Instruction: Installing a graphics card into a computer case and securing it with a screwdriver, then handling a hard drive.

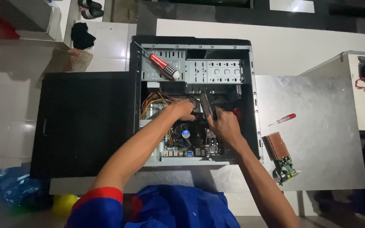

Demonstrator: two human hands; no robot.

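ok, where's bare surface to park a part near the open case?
Free: the grey side panel right of the case, between small red screwdriver and its far edge; black panel left. Crowded: case interior, both hands, left hand and right hand; graphics card on panel's near corner.

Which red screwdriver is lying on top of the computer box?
The big screwdriver with the red, black and white handle lies on the open computer case. The small red screwdriver lies outside it, on the grey panel beside the case.
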